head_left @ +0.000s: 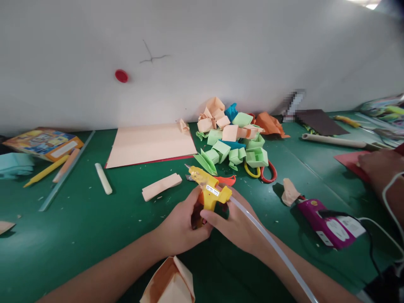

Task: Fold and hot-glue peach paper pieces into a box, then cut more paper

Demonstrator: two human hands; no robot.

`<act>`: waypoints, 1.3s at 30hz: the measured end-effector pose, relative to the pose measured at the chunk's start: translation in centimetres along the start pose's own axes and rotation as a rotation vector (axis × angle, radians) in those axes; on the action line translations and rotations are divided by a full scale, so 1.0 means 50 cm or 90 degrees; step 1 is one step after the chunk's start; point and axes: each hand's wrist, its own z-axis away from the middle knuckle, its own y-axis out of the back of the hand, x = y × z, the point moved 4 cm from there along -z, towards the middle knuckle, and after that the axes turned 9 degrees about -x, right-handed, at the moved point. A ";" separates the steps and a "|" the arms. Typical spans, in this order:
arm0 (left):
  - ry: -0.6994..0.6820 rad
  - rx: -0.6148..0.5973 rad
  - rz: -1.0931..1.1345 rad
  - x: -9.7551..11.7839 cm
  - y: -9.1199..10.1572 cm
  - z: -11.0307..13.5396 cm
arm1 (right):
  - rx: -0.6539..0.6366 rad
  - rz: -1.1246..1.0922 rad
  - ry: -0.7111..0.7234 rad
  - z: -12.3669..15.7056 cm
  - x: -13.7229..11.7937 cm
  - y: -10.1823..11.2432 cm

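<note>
Both my hands hold a yellow glue gun (210,189) above the green table (78,219). My left hand (181,227) wraps round its handle from the left. My right hand (235,223) grips the back of the gun, where a long clear glue stick (274,248) runs out along my right forearm. The nozzle points up and left toward a folded peach paper strip (161,186). A peach folded paper piece (170,283) lies under my left forearm at the near edge.
A pile of folded peach, green and blue paper pieces (235,141) sits behind the gun, with scissors (263,171). A peach sheet (151,144) lies at the wall. A purple glue gun (326,225) lies right. Another person's hand (377,166) rests at far right. Pencils, ruler and a book lie left.
</note>
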 end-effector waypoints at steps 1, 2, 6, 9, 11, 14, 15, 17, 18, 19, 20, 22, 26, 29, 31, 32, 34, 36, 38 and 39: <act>0.021 0.007 -0.026 0.005 0.000 0.002 | -0.025 -0.045 -0.013 -0.001 0.004 -0.005; 0.038 0.015 -0.048 0.010 0.001 0.004 | -0.059 -0.106 -0.035 -0.001 0.009 -0.012; 0.093 0.024 -0.116 0.034 0.011 0.012 | -0.192 -0.402 -0.078 -0.002 0.021 -0.040; 0.121 0.009 -0.149 0.044 0.023 0.025 | -0.151 -0.507 -0.062 -0.003 0.028 -0.043; 0.132 -0.009 -0.169 0.042 0.033 0.043 | -0.084 -0.546 -0.060 -0.002 0.036 -0.038; 0.138 0.037 -0.290 0.026 0.070 0.083 | -0.033 -0.621 -0.042 -0.002 0.042 -0.028; 0.120 0.095 -0.357 0.020 0.091 0.100 | -0.035 -0.649 -0.038 -0.002 0.042 -0.026; 0.081 0.265 -0.491 0.011 0.141 0.136 | -0.050 -0.697 -0.042 -0.004 0.040 -0.024; 0.075 0.335 -0.551 0.005 0.164 0.152 | -0.061 -0.713 -0.047 -0.004 0.038 -0.025; 0.075 0.388 -0.612 -0.001 0.185 0.165 | -0.069 -0.720 -0.053 -0.004 0.036 -0.026; 0.087 0.425 -0.672 -0.008 0.202 0.174 | -0.078 -0.722 -0.058 -0.004 0.034 -0.027; 0.083 0.444 -0.746 -0.021 0.224 0.179 | -0.101 -0.719 -0.071 -0.003 0.032 -0.031; 0.020 0.409 -0.787 -0.036 0.224 0.169 | -0.140 -0.680 -0.080 0.001 0.034 -0.036; -0.027 0.367 -0.767 -0.036 0.212 0.164 | -0.141 -0.621 -0.069 0.001 0.040 -0.033; -0.049 0.338 -0.759 -0.033 0.207 0.163 | -0.144 -0.593 -0.073 -0.001 0.044 -0.031; -0.063 0.324 -0.757 -0.032 0.204 0.162 | -0.150 -0.581 -0.076 -0.002 0.045 -0.030; -0.094 0.301 -0.752 -0.029 0.201 0.162 | -0.174 -0.553 -0.073 -0.004 0.045 -0.028; -0.119 0.283 -0.747 -0.028 0.197 0.161 | -0.202 -0.515 -0.062 -0.007 0.043 -0.025; -0.136 0.272 -0.747 -0.029 0.193 0.161 | -0.226 -0.476 -0.064 -0.008 0.045 -0.023; -0.141 0.266 -0.749 -0.029 0.191 0.162 | -0.235 -0.456 -0.071 -0.007 0.047 -0.023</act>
